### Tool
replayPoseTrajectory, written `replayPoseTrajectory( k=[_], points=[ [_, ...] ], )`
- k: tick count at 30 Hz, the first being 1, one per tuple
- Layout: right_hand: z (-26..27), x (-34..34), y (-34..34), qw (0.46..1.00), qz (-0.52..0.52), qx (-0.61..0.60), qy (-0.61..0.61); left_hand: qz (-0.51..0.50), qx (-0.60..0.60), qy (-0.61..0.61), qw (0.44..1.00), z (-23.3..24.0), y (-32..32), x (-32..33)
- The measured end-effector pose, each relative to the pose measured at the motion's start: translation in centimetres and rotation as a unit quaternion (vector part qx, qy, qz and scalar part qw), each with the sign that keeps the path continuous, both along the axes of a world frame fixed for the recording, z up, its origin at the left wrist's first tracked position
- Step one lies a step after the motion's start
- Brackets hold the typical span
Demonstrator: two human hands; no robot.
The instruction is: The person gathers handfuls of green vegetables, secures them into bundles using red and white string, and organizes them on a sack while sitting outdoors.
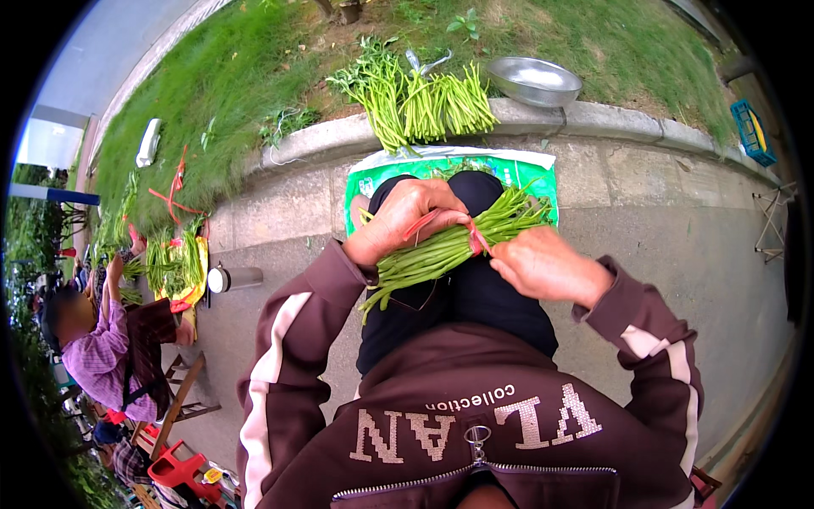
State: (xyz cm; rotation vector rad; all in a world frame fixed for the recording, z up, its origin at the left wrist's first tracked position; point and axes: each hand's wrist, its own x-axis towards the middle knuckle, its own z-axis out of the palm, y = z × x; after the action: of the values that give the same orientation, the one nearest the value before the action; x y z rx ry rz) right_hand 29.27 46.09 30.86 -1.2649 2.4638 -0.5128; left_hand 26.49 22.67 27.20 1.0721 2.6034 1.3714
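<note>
A bundle of long green vegetable stems (426, 257) lies across my knees, its leafy end at the upper right. Around its middle runs a red plastic tie (475, 238). My left hand (416, 210) rests over the bundle with a length of the red tie pinched between thumb and fingers. On the other side, my right hand (537, 262) grips the tie's other end, close against the stems. Beyond my knees, more green stems (432, 108) lie in a row over the stone curb. A green and white plastic sheet (540, 168) is spread on the ground under my feet.
A metal bowl (534, 81) sits on the curb (610, 121). At left are a flask (235, 278), red strips (172, 191) on the grass, and a seated person (114, 362) near stems on a yellow sheet (202, 254). A blue crate (753, 133) stands far right.
</note>
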Motion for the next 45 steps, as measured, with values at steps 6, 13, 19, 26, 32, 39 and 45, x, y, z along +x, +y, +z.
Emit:
replayPoseTrajectory(
  k=[6,13,19,26,32,39,45],
  points=[
    [-2.2,3.4,-0.2,0.996,-0.061,-0.047,0.033,-0.019,-0.051,-0.027,0.998,0.0,-1.3,-0.6],
    [-4.7,5.0,0.5,0.994,-0.093,-0.054,0.03,0.008,-0.047,-0.015,0.999,-1.1,-1.2,-0.9],
    [-5.5,4.8,0.7,0.993,-0.088,-0.083,-0.002,0.083,0.002,-0.256,0.963,-1.1,-0.6,-0.5],
    [-2.4,3.3,1.6,0.982,-0.124,-0.122,-0.068,0.098,0.201,-0.374,0.9,-2.1,1.0,0.2],
    [-0.2,1.9,0.9,0.96,-0.147,-0.197,-0.135,0.095,0.194,-0.416,0.883,-1.5,2.5,0.0],
    [-0.4,-0.6,-0.4,0.92,-0.176,-0.292,-0.195,-0.034,-0.03,-0.167,0.985,-0.4,3.1,-0.2],
    [-1.3,-2.8,-0.7,0.9,-0.176,-0.302,-0.261,-0.112,-0.08,-0.253,0.957,1.8,2.7,-0.4]
  ],
)
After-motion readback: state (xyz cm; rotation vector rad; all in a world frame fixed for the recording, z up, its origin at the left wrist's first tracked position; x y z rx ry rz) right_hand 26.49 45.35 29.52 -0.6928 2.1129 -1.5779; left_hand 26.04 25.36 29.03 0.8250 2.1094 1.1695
